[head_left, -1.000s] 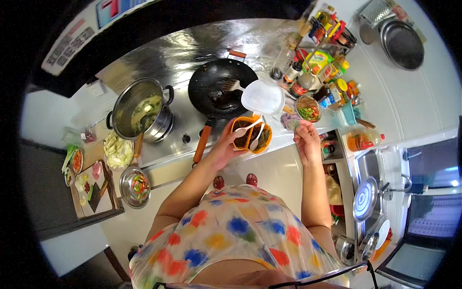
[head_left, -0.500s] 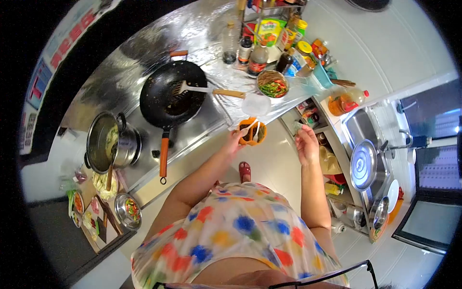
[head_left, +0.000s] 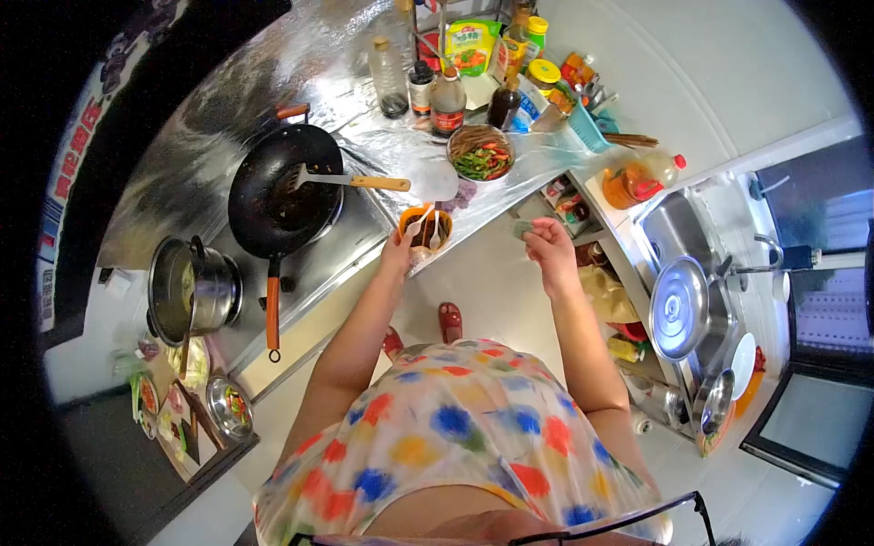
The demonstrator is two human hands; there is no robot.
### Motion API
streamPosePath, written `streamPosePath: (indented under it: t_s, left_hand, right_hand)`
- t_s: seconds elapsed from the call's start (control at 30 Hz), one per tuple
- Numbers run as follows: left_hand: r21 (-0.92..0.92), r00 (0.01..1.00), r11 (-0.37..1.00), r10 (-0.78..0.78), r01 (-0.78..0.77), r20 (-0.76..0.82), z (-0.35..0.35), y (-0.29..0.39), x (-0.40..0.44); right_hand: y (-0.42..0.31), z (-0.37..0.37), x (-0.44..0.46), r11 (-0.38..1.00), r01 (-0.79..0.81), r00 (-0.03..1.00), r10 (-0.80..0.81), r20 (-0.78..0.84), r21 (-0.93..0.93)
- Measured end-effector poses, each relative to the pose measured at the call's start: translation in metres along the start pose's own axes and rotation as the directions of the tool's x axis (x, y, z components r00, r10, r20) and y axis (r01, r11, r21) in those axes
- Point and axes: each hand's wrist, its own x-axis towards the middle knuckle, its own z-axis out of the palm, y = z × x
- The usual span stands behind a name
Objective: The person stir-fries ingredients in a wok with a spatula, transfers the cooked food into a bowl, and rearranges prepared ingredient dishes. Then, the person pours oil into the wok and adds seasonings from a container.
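My left hand [head_left: 398, 255] is closed on the near left side of an orange seasoning box [head_left: 441, 217] at the counter's front edge. White spoons [head_left: 436, 229] stand in its dark contents. A translucent lid [head_left: 431, 180] extends from the far side of the box. My right hand [head_left: 551, 247], fingers pinched, is raised over the floor to the right and holds a small, crumpled greenish piece [head_left: 522, 227], perhaps plastic; its kind is unclear. Beyond the box sits a bowl of sliced peppers and brown strips [head_left: 481, 155].
A black wok [head_left: 264, 200] sits on the stove with a slotted spatula [head_left: 364, 183] across it. A steel pot [head_left: 196, 291] stands at left. Bottles [head_left: 448, 105] line the back. At right are an oil jug [head_left: 642, 182] and a sink [head_left: 678, 232] with a metal lid [head_left: 680, 308].
The view has shifted. My left hand has moved the orange box and its lid left and farther over the counter. My right hand still pinches the greenish piece.
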Motion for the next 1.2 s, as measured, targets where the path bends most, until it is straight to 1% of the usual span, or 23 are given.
streamPosePath:
  t_s: [0.03,0.1,0.13,0.23,0.33,0.43,0.47,0.57,0.67,0.77,0.87,0.97,1.07,1.2]
  left_hand:
    - [0.080,0.993,0.993,0.089,-0.083,-0.078,-0.003,-0.005,-0.003]
    - [0.257,0.937,0.940,0.280,-0.224,-0.210,-0.011,-0.024,-0.010]
    - [0.447,0.891,0.833,0.429,-0.325,-0.152,-0.001,0.006,-0.049]
    - [0.294,0.888,0.843,0.457,-0.450,0.048,0.024,0.051,-0.106]
    - [0.345,0.867,0.796,0.447,-0.498,0.221,0.050,0.090,-0.134]
    - [0.321,0.864,0.807,0.421,-0.496,0.277,0.049,0.103,-0.137]
    - [0.319,0.850,0.789,0.459,-0.524,0.259,0.047,0.105,-0.138]
    - [0.359,0.857,0.781,0.434,-0.511,0.276,0.040,0.112,-0.144]
    - [0.430,0.863,0.748,0.435,-0.506,0.259,0.035,0.113,-0.146]
    - [0.433,0.814,0.690,0.505,-0.580,0.287,0.028,0.108,-0.140]
    - [0.434,0.839,0.718,0.473,-0.545,0.271,0.025,0.112,-0.144]
    - [0.500,0.816,0.650,0.511,-0.572,0.271,0.020,0.115,-0.143]
    - [0.465,0.818,0.674,0.506,-0.573,0.274,0.017,0.121,-0.145]
    - [0.484,0.819,0.665,0.511,-0.569,0.262,0.016,0.126,-0.145]
  right_hand:
    - [0.003,0.002,0.003,0.999,0.029,0.999,-0.027,0.041,-0.045]
    - [0.001,0.016,0.004,0.987,0.054,0.997,-0.046,0.055,-0.153]
    - [0.000,0.022,0.004,0.976,0.070,0.996,-0.058,0.063,-0.204]
    - [0.020,0.030,0.012,0.913,0.249,0.962,-0.195,0.189,-0.323]
    - [0.016,0.053,0.005,0.905,0.231,0.940,-0.114,0.321,-0.358]
    - [0.013,0.068,0.001,0.885,0.274,0.910,-0.111,0.399,-0.377]
    - [0.013,0.071,0.001,0.869,0.283,0.910,-0.109,0.400,-0.406]
    - [0.014,0.076,0.000,0.836,0.342,0.888,-0.137,0.439,-0.429]
    - [0.010,0.082,-0.004,0.855,0.347,0.887,-0.167,0.430,-0.385]
    - [0.011,0.084,-0.002,0.844,0.386,0.863,-0.189,0.468,-0.372]
    - [0.008,0.089,-0.003,0.856,0.366,0.869,-0.174,0.463,-0.365]
    - [0.007,0.095,-0.002,0.898,0.311,0.880,-0.149,0.451,-0.311]
    - [0.007,0.100,0.000,0.929,0.271,0.870,-0.123,0.478,-0.254]
    - [0.008,0.105,0.006,0.907,0.325,0.839,-0.146,0.524,-0.268]
